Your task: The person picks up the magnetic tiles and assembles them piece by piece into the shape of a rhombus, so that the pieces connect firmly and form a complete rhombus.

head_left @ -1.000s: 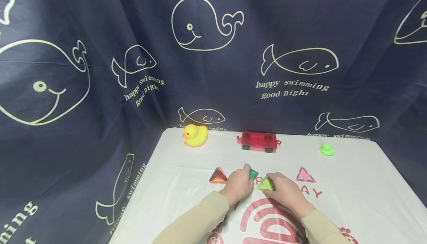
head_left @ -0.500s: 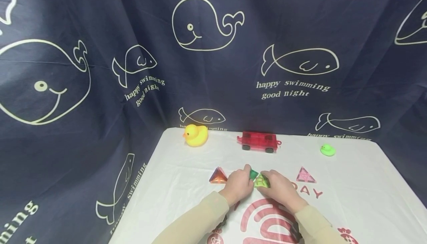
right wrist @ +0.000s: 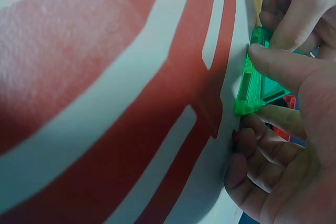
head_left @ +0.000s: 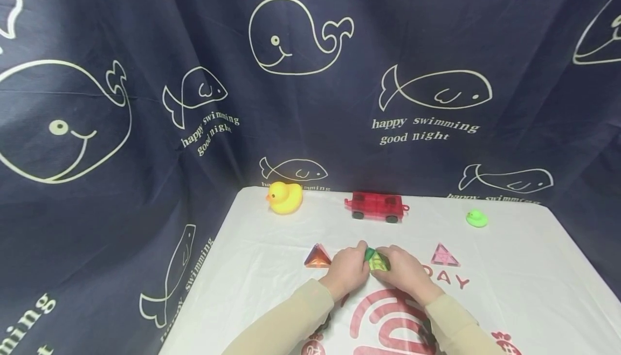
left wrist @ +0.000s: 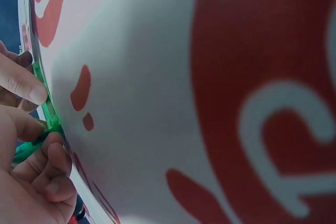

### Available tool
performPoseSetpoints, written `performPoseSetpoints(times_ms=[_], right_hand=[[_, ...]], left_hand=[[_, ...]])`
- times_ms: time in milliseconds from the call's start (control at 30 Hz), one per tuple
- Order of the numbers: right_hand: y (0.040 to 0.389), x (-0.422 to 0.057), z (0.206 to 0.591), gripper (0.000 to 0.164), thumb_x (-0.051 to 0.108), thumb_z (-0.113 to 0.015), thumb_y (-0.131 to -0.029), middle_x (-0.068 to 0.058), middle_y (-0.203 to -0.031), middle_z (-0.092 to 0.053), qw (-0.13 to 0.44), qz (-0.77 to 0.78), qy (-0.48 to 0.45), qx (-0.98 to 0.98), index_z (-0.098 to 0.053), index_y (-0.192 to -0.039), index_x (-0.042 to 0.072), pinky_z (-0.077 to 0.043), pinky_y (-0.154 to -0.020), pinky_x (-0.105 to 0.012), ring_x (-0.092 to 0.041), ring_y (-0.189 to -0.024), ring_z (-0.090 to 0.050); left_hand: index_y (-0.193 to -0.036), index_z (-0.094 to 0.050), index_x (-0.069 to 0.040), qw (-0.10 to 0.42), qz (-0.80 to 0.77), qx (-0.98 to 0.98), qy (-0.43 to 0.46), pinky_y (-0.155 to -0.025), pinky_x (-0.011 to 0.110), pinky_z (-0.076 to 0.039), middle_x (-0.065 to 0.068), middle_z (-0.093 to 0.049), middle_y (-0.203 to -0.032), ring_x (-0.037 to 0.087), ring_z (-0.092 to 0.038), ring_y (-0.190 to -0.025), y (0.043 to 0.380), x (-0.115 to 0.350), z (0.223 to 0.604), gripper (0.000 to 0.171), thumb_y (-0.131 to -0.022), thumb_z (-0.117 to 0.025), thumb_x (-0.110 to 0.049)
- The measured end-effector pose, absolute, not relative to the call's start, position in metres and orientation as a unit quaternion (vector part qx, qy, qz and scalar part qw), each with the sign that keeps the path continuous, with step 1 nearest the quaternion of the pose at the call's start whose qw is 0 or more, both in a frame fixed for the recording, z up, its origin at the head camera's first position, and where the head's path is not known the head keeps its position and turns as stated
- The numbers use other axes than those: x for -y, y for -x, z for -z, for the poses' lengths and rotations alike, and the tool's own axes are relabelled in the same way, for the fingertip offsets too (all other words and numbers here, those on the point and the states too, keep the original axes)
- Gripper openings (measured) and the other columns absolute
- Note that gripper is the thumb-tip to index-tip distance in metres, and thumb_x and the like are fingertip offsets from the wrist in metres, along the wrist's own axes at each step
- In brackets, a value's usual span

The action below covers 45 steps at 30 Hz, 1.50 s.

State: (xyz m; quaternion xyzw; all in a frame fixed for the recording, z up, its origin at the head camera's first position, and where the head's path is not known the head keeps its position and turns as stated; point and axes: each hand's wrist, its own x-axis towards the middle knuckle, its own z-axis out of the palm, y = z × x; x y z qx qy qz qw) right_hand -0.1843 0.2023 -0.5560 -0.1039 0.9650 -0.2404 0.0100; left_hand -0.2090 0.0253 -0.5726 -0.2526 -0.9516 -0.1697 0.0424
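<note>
light green triangle tile (head_left: 377, 262), translucent, against dark green tile (head_left: 370, 253), pinched by left hand (head_left: 345, 270) and right hand (head_left: 406, 274)

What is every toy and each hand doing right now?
left hand: grips the dark green tile
right hand: grips the light green tile
dark green tile: held against the light green tile
light green tile: held, tilted up
orange pyramid: standing, untouched
pink triangle: lying flat
red car: on its wheels
yellow duck: upright
green duck: upright

Yellow duck (head_left: 284, 197) (red car (head_left: 376, 206) beside)
</note>
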Motion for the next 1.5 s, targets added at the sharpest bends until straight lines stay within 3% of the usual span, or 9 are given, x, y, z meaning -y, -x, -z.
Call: performPoseSetpoints(times_ms=[333,633,1100,1167,1333,1500], right_hand=[[0.19,-0.206,0.557,0.058,0.03,-0.092,-0.078,-0.01,-0.112,-0.073,0.029,0.263,0.106,-0.958,-0.072,-0.126,0.003,-0.054,-0.091,-0.052,-0.024,-0.097,-0.067],[0.192,-0.209,0.561,0.06,0.031,-0.092,-0.078,-0.011,-0.116,-0.073,0.028,0.271,0.101,-0.957,-0.071,-0.127,0.003,-0.053,-0.095,-0.054,-0.028,-0.103,-0.068],[0.189,-0.212,0.554,0.063,0.03,-0.089,-0.083,-0.014,-0.127,-0.069,0.062,0.284,0.099,-0.952,-0.066,-0.135,0.003,-0.05,-0.102,-0.057,-0.033,-0.116,-0.065],[0.189,-0.214,0.554,0.062,0.03,-0.088,-0.084,-0.014,-0.125,-0.069,0.06,0.286,0.108,-0.95,-0.066,-0.135,0.002,-0.05,-0.101,-0.057,-0.032,-0.113,-0.066],[0.189,-0.223,0.552,0.059,0.034,-0.082,-0.09,-0.001,-0.097,-0.067,0.059,0.29,0.116,-0.948,-0.065,-0.137,0.002,-0.054,-0.083,-0.046,-0.018,-0.087,-0.061],[0.188,-0.24,0.551,0.05,0.034,-0.08,-0.093,0.001,-0.098,-0.068,0.039,0.28,0.108,-0.953,-0.069,-0.132,0.004,-0.056,-0.083,-0.047,-0.014,-0.085,-0.059]], left_hand=[[-0.097,-0.065,-0.013,0.024,0.182,0.946,0.267,-0.06,0.029,-0.051,-0.003,-0.062,-0.074,0.011,-0.06,-0.065,0.21,-0.02,0.576,0.009,-0.096,-0.071,-0.02],[-0.087,-0.061,-0.016,0.005,0.181,0.937,0.298,-0.061,0.028,-0.048,-0.007,-0.056,-0.072,0.007,-0.053,-0.064,0.212,-0.018,0.577,0.014,-0.097,-0.071,-0.02],[-0.103,-0.062,-0.012,-0.041,0.193,0.932,0.303,-0.07,0.028,-0.053,-0.006,-0.059,-0.079,0.009,-0.06,-0.072,0.213,-0.015,0.568,0.009,-0.099,-0.067,-0.019],[-0.104,-0.062,-0.012,-0.038,0.191,0.932,0.306,-0.071,0.028,-0.053,-0.006,-0.059,-0.079,0.009,-0.061,-0.074,0.213,-0.016,0.568,0.009,-0.099,-0.067,-0.019],[-0.103,-0.062,-0.012,-0.032,0.185,0.933,0.306,-0.073,0.029,-0.054,-0.005,-0.06,-0.08,0.011,-0.064,-0.077,0.212,-0.015,0.569,0.009,-0.099,-0.067,-0.019],[-0.109,-0.064,-0.011,-0.039,0.186,0.935,0.299,-0.078,0.029,-0.056,-0.004,-0.063,-0.085,0.012,-0.066,-0.082,0.211,-0.015,0.57,0.012,-0.1,-0.065,-0.019]])
